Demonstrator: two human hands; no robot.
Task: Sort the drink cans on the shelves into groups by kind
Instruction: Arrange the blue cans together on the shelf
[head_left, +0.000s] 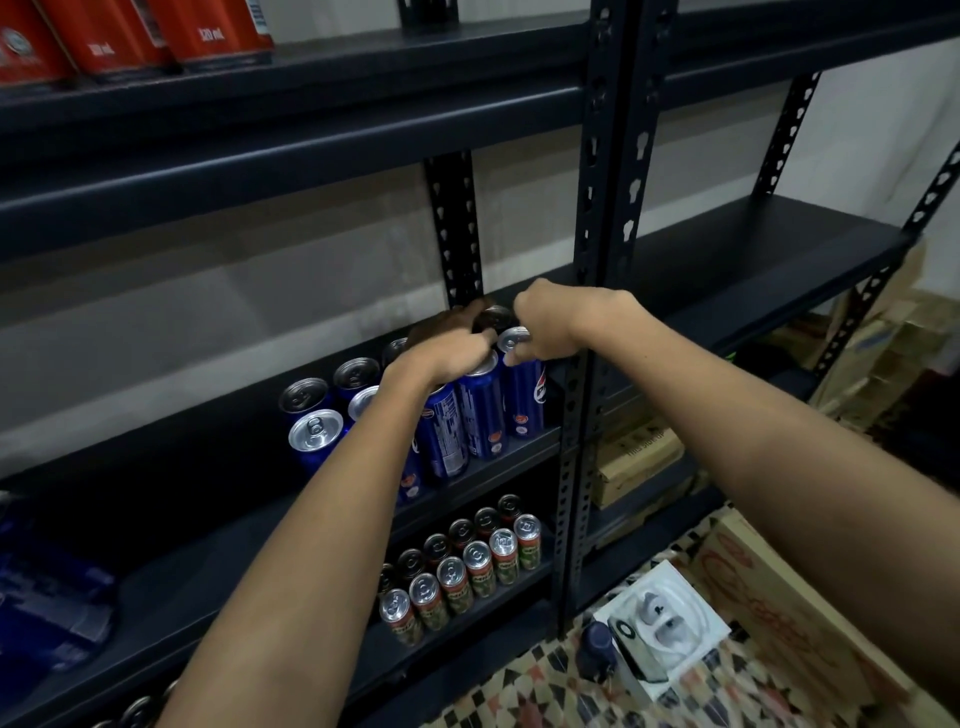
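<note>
Several tall blue cans (470, 421) stand in rows at the right end of the middle shelf (208, 525). My left hand (447, 353) is closed over the top of one blue can in the front row. My right hand (550, 319) grips the rim of the rightmost blue can (524, 395), beside the upright post (582, 364). Several slim green-and-red cans (462, 571) stand in two rows on the shelf below. Red cans (130, 31) stand on the top shelf at the left.
A blue plastic-wrapped pack (47, 603) lies at the left of the middle shelf. The right shelf bay (753, 249) holds nothing visible. Cardboard boxes (639, 457) sit low on the right. A white box (665, 629) and a dark bottle (597, 649) lie on the patterned floor.
</note>
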